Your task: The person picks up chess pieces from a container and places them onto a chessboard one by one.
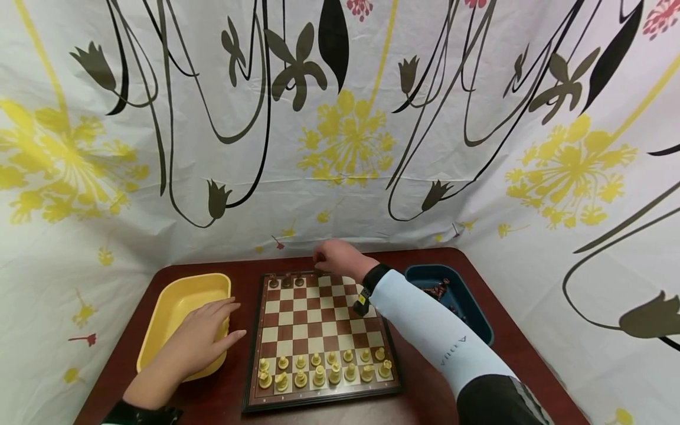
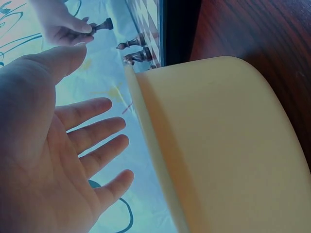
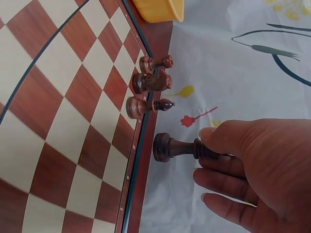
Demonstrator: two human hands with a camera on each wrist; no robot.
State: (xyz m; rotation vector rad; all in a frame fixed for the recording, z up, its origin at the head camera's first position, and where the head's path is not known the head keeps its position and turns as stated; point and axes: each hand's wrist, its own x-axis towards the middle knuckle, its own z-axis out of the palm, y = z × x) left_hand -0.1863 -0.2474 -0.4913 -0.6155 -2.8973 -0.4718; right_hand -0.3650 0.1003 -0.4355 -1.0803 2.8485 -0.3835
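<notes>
Risk sits at the board's (image 1: 319,336) far edge, where the right hand (image 3: 257,170) pinches a dark piece (image 3: 177,147) just beside three standing ones (image 3: 150,90) it could topple, while the left hand (image 1: 202,339), fingers spread, rests on the yellow tray (image 1: 180,307).

Small dark lettering on the pale blue sleeve (image 1: 435,336) of the right forearm, head view — seen upside down, it seems to read "ANUA", the letters too small to be sure — no other text, number or label readable in any view
</notes>
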